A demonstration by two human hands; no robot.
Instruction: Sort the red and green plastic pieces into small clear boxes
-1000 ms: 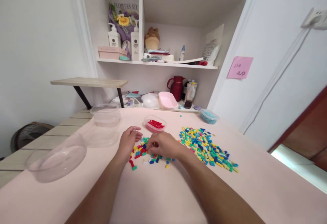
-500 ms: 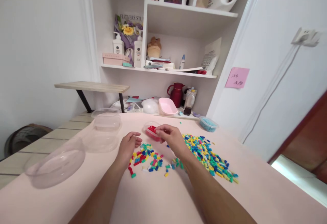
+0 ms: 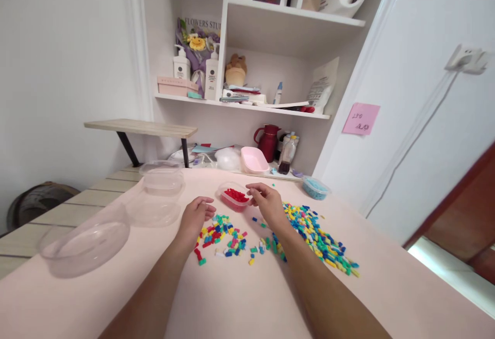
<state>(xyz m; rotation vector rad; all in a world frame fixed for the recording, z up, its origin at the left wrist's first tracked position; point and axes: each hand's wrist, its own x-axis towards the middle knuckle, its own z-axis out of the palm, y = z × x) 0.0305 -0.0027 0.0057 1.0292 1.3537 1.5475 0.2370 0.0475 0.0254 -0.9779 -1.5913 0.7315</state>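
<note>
Your right hand (image 3: 269, 206) at the tub (image 3: 233, 205) of red bits (image 3: 236, 195), frame centre.
Its grip is apart at the tub's right rim; whether it touches, you can't tell. Your left hand (image 3: 194, 218), grip apart, is beside the small mixed pile (image 3: 228, 236), lower centre; big pile (image 3: 319, 236) right of centre, on the counter (image 3: 232, 298).

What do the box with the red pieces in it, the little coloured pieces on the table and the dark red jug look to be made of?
The box looks like thin, glossy clear plastic: the red shows through its wall. The coloured pieces are probably moulded plastic, bright and evenly coloured. The jug seems smooth, perhaps plastic or painted metal; I can't tell which.
</note>
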